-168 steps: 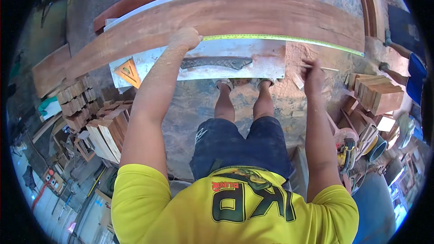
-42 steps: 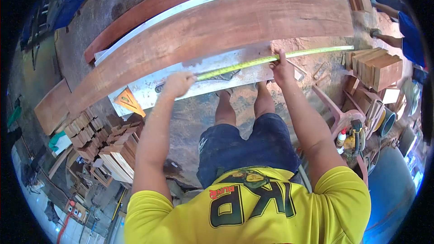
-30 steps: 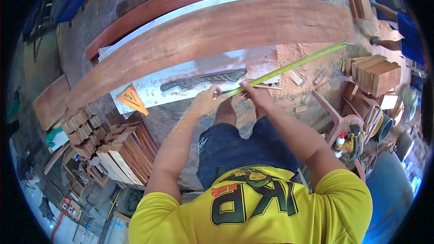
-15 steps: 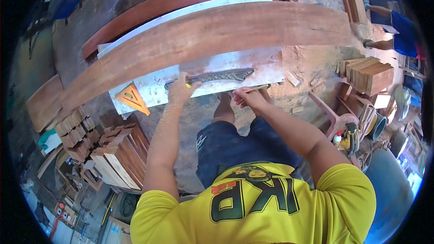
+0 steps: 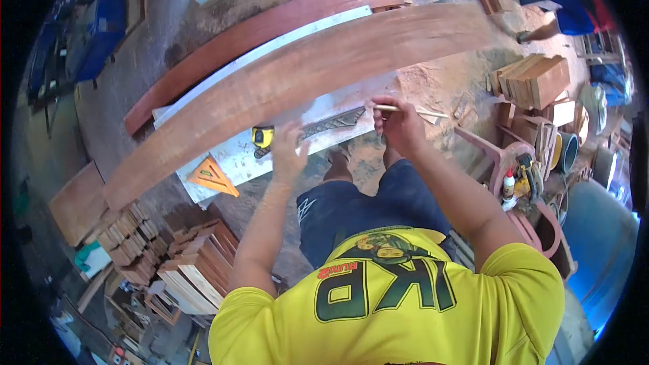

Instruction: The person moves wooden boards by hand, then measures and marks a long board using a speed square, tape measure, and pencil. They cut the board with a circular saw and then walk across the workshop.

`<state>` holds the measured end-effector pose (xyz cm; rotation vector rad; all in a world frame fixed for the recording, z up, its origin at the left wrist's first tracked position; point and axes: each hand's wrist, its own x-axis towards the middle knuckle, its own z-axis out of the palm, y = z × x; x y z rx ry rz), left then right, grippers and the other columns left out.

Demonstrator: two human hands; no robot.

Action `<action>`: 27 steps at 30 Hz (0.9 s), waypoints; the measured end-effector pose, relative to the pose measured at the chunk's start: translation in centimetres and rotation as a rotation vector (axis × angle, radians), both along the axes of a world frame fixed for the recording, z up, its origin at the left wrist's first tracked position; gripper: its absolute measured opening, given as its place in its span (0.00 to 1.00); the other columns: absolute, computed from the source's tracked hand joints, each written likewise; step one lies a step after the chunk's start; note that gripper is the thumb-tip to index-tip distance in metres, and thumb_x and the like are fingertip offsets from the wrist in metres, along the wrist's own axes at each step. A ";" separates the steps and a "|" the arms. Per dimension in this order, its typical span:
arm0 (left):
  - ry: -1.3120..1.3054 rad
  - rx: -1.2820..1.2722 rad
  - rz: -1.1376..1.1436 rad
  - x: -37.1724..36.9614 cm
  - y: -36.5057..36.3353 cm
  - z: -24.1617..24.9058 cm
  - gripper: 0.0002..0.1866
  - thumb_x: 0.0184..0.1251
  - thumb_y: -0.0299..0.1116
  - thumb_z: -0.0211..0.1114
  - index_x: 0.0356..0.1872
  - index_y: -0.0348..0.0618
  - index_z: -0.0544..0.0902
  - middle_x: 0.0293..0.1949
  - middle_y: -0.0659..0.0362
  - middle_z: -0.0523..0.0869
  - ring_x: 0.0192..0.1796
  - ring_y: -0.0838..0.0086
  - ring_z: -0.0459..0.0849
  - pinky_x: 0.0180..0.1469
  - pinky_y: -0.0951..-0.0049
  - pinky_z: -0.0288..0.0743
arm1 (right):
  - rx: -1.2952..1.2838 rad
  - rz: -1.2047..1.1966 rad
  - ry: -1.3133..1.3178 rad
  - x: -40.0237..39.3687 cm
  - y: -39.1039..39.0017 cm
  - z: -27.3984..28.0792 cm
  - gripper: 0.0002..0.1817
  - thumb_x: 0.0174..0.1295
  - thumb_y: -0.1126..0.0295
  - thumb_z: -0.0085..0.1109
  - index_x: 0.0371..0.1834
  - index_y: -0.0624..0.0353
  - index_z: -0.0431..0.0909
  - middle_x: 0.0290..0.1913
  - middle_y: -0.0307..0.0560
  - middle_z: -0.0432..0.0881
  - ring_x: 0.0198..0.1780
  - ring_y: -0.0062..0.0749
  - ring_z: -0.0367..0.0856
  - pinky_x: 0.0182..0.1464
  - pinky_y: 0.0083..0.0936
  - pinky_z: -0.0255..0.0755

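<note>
L hand [image 5: 289,152] rests on the pale metal sheet desk [image 5: 233,162] near its front edge, fingers bent down w/ tips beside the small yellow-and-black tape measure case [image 5: 262,136]; can't tell if it's gripping the case or just touching next to it. R hand [image 5: 400,125] is closed in a pinch on a thin pale wooden pencil [image 5: 412,110], held roughly level, point toward the desk's right end.

Tape case: light, hard, compact, prob. a bit slick w/ sawdust — best taken around its flat sides w/ thumb + fingers. Pencil: light, stiff, snaps if levered; hold near the middle-to-tip as now.

Long curved reddish-brown wooden plank [image 5: 304,74] runs along the desk's far edge, looks heavy + rigid, needs 2 hands spread well apart. Dark patterned metal strip [image 5: 324,125] lies on the sheet btw the hands. Orange triangular speed square [image 5: 211,177] sits at the front-left corner. Stacked wood blocks [image 5: 534,80] off to the right; another person's legs [image 5: 541,27] at far right.
</note>
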<state>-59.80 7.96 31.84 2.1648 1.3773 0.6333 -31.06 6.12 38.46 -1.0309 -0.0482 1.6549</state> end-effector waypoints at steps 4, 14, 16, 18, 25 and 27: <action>-0.264 -0.156 -0.174 8.6 -0.5 7.5 0.14 0.56 0.32 0.67 0.42 0.39 0.80 0.44 0.51 0.82 0.50 0.60 0.80 0.55 0.63 0.71 | 0.232 -0.072 -0.022 3.0 -3.2 8.8 0.14 0.65 0.61 0.44 0.42 0.61 0.71 0.34 0.49 0.78 0.34 0.31 0.77 0.36 0.26 0.71; -0.625 -0.429 -0.466 33.6 -1.5 23.0 0.07 0.59 0.23 0.65 0.38 0.35 0.84 0.34 0.53 0.86 0.38 0.69 0.84 0.43 0.72 0.76 | 0.529 -0.160 -0.070 19.9 -10.1 16.1 0.10 0.64 0.64 0.52 0.38 0.59 0.69 0.37 0.53 0.80 0.35 0.32 0.79 0.36 0.25 0.74; -0.629 -0.424 -0.534 39.1 -2.8 23.4 0.07 0.59 0.22 0.65 0.38 0.35 0.84 0.36 0.53 0.86 0.39 0.69 0.84 0.44 0.72 0.76 | 0.559 -0.147 -0.078 25.4 -12.4 16.5 0.10 0.66 0.64 0.50 0.38 0.59 0.69 0.37 0.53 0.81 0.36 0.30 0.79 0.37 0.23 0.74; -0.681 -0.438 -0.640 44.8 -4.5 24.8 0.06 0.58 0.21 0.65 0.37 0.36 0.84 0.37 0.53 0.86 0.39 0.68 0.84 0.44 0.72 0.76 | 0.540 -0.243 -0.072 30.3 -15.0 17.4 0.09 0.68 0.64 0.49 0.38 0.59 0.70 0.36 0.52 0.82 0.34 0.28 0.79 0.35 0.21 0.74; -0.436 -0.437 -0.895 60.2 -7.2 26.8 0.03 0.63 0.20 0.60 0.34 0.35 0.81 0.33 0.58 0.83 0.35 0.77 0.79 0.40 0.76 0.73 | 0.299 -0.293 -0.382 43.4 -22.6 18.9 0.10 0.68 0.64 0.53 0.39 0.60 0.74 0.34 0.44 0.82 0.31 0.20 0.78 0.32 0.19 0.71; -0.348 -0.492 -0.910 62.3 -6.5 26.2 0.03 0.64 0.20 0.59 0.32 0.35 0.81 0.30 0.59 0.82 0.34 0.78 0.78 0.38 0.77 0.72 | 0.293 -0.329 -0.382 45.5 -23.7 19.0 0.10 0.68 0.64 0.53 0.40 0.61 0.75 0.34 0.43 0.82 0.31 0.20 0.78 0.32 0.18 0.71</action>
